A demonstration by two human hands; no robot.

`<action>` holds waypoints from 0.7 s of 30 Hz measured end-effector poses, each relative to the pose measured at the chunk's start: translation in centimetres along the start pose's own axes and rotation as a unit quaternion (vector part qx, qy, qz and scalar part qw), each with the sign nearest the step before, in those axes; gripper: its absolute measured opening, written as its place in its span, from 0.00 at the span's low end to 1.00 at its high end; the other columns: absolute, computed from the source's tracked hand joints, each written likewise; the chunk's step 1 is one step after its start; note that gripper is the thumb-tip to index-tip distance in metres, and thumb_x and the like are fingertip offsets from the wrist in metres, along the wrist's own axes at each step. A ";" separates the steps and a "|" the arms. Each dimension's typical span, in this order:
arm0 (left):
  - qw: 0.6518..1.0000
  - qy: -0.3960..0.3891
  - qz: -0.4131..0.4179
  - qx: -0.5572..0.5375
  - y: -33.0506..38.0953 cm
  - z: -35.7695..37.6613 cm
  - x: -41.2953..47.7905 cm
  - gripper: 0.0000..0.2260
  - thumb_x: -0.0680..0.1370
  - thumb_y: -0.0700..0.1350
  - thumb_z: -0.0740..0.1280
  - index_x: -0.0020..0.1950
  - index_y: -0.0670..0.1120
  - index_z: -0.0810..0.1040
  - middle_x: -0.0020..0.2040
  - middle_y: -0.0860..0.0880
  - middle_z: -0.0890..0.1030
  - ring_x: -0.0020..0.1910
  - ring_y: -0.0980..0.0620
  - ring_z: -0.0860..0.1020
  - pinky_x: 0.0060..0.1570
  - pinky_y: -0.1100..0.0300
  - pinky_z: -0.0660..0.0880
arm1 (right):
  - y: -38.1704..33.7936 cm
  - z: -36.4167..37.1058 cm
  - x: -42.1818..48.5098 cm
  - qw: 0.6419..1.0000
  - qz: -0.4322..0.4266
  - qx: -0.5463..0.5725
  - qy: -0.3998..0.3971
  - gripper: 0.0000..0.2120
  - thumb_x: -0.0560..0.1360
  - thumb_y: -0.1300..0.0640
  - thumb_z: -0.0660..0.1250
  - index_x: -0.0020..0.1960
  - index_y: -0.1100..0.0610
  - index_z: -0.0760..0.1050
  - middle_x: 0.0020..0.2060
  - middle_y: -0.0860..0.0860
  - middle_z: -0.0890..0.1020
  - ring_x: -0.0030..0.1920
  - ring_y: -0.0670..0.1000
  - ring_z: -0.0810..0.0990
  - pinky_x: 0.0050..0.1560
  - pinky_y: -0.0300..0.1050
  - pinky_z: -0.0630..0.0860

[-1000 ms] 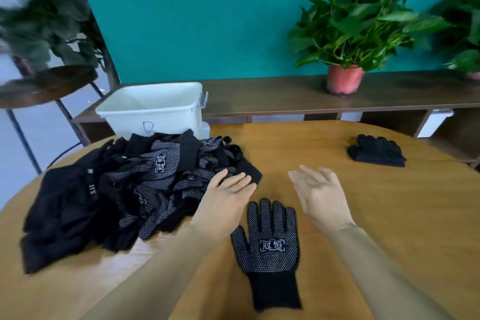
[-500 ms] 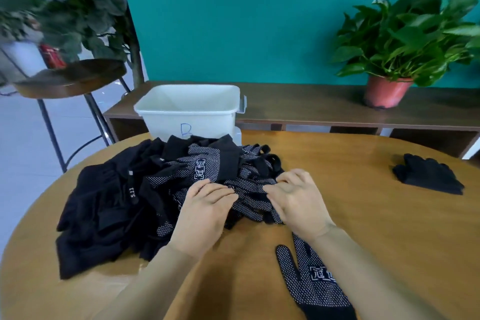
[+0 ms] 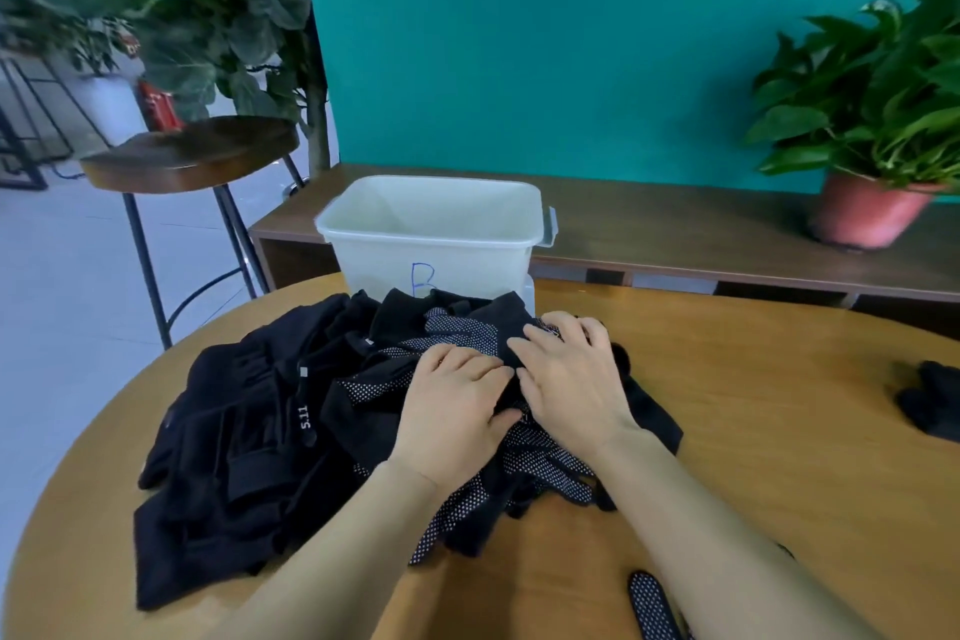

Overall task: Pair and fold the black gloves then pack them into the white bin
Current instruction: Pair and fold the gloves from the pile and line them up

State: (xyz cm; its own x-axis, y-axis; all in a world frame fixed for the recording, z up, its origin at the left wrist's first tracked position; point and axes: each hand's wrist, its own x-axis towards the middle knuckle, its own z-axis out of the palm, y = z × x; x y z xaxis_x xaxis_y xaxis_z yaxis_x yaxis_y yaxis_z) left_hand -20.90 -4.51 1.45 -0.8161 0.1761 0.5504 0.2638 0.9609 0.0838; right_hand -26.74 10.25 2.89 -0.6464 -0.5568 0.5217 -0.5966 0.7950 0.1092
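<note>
**Head view: both hands on glove pile**

Nearest: single dotted glove (image 3: 652,608), at the table (image 3: 753,431) edge. Next: left hand (image 3: 457,411) and right hand (image 3: 571,379), side by side, palms down on the pile of black gloves (image 3: 249,457), fingers bent into the fabric; grip cannot be told. Behind the pile: white bin (image 3: 431,229).

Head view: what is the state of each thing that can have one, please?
white bin, upright, open, no gloves seen inside.
glove pile, unsorted heap before the bin.
left hand, on the pile, fingers bent, grip unclear.
right hand, on the pile, fingers spread.
dotted glove, lying flat, only partly visible.
black gloves at right edge, lying apart, blurred.
</note>
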 end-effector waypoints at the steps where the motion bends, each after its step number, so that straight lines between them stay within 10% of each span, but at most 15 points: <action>1: 1.000 0.001 -0.010 -0.003 0.2 0.3 0.3 0.13 0.66 0.52 0.78 0.47 0.49 0.84 0.46 0.55 0.84 0.47 0.50 0.81 0.58 0.56 0.65 | 0.1 0.2 0.1 1.000 0.004 0.001 -0.009 0.06 0.72 0.55 0.69 0.48 0.52 0.81 0.44 0.47 0.83 0.58 0.56 0.77 0.59 0.50 0.60; 8: 0.999 0.037 -0.017 -0.001 0.0 0.9 0.2 0.15 0.71 0.59 0.65 0.46 0.51 0.84 0.44 0.57 0.84 0.45 0.52 0.81 0.55 0.56 0.65 | 0.0 -0.6 1.0 0.994 0.054 0.075 -0.062 0.19 0.77 0.58 0.65 0.68 0.53 0.73 0.56 0.51 0.80 0.64 0.55 0.68 0.64 0.49 0.55; 21: 0.995 0.068 -0.049 -0.048 1.5 -8.0 3.5 0.18 0.73 0.45 0.71 0.62 0.50 0.76 0.62 0.53 0.76 0.63 0.53 0.67 0.61 0.58 0.54 | -1.4 -10.7 1.6 0.978 0.031 0.199 0.046 0.26 0.73 0.65 0.66 0.69 0.52 0.68 0.49 0.50 0.78 0.58 0.51 0.70 0.61 0.42 0.57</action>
State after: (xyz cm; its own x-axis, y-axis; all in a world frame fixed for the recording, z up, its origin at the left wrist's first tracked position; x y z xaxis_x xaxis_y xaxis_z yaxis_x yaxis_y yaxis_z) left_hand -19.30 -4.15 10.14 -0.7645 0.0465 0.6429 0.2399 0.9463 0.2168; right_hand -21.83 10.83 12.66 -0.6525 -0.4727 0.5922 -0.7077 0.6595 -0.2534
